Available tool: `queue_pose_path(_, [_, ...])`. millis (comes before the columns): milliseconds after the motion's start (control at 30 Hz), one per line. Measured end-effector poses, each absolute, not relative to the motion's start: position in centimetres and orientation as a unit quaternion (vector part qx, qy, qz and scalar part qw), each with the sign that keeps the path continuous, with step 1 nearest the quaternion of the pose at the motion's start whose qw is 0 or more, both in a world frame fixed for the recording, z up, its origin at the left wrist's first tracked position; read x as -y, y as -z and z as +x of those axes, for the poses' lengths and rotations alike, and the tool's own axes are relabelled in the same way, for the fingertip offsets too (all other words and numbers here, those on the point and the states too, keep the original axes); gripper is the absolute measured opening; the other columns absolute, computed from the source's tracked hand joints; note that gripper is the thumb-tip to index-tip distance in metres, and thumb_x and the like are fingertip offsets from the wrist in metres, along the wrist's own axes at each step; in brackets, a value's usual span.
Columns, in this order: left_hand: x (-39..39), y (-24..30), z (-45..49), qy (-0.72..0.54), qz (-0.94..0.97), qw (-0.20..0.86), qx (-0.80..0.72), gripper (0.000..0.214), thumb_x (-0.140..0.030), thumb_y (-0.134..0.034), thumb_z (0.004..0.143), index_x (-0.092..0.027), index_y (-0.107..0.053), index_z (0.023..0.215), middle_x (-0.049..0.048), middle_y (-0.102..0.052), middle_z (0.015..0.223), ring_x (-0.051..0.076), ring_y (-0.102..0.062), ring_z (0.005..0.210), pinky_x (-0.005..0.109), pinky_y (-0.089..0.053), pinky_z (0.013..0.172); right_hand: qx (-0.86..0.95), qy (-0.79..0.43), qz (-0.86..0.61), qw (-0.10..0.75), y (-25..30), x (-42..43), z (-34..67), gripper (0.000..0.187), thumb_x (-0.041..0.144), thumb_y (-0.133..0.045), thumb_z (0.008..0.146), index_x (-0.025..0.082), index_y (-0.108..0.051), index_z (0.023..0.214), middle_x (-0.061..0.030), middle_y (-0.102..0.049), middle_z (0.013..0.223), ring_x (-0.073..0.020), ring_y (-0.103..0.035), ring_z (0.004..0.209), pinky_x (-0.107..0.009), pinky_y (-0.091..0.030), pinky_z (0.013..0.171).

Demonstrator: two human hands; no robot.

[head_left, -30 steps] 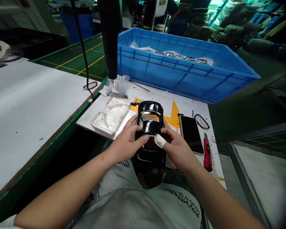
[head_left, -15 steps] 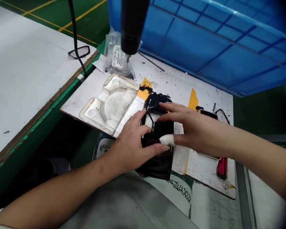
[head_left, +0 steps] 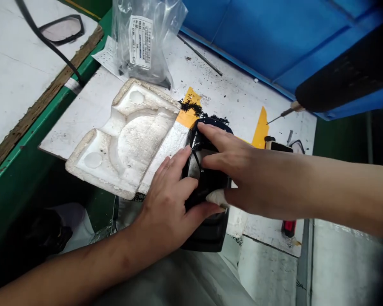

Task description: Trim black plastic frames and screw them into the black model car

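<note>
A glossy black plastic housing point(head_left: 207, 231) with an opening in its upper part lies at the near edge of the board. My left hand point(head_left: 169, 199) grips its left side, with the thumb across the front face. From the right, my right hand point(head_left: 232, 165) holds the housing, its fingers over the upper end and opening and its thumb near the left thumb. A white covering point(head_left: 217, 197) wraps the right thumb tip. Small black screws point(head_left: 191, 107) lie heaped just beyond the housing. The housing's right side is partly hidden by my hand.
A white foam mould point(head_left: 137, 140) lies left of the housing. Behind it stands a clear bag point(head_left: 140, 46) with a label. An electric screwdriver point(head_left: 332, 80) hangs at right before a blue crate point(head_left: 242, 38). A red-handled tool point(head_left: 289, 228) lies right.
The view has shifted closer, and the hanging screwdriver now appears farther right. My right hand's fingers have moved to the housing's upper end. Both hands stay on it.
</note>
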State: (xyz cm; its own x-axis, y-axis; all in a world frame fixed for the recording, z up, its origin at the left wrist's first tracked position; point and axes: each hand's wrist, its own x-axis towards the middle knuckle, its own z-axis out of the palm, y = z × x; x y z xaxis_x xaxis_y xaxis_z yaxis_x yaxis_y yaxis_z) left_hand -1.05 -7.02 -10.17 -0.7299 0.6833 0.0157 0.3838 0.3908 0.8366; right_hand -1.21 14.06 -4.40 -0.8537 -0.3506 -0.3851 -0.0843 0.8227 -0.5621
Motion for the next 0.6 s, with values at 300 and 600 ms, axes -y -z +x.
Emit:
queue_pose_path(300, [6.8,10.0,-0.8,-0.409,0.323,0.165,-0.837,0.047,-0.064,-0.077,0.076,-0.021,-0.059,0.084,0.0195,-0.033,0.163,0.04,-0.032,0.151,0.06,-0.032,0.121,-0.904,0.29,-0.178,0.259,5.0,-17.1,-1.9,0.043,0.028,-0.09,0.057,0.021,-0.077,0.097,0.0004,-0.022,0.168,-0.0457,-0.012,0.155,-0.065,-0.028,0.122])
queue_pose_path(600, [7.4,9.8,-1.3,-0.411,0.345,0.183,-0.824,0.036,-0.054,-0.071,0.086,-0.019,-0.062,0.091,0.0164,-0.024,0.168,0.034,-0.026,0.155,0.053,-0.031,0.124,-0.947,0.199,-0.165,0.19,4.6,-16.3,0.0,0.055,0.033,-0.087,0.065,0.017,-0.073,0.116,-0.0132,-0.024,0.166,-0.0424,-0.021,0.154,-0.063,-0.025,0.124])
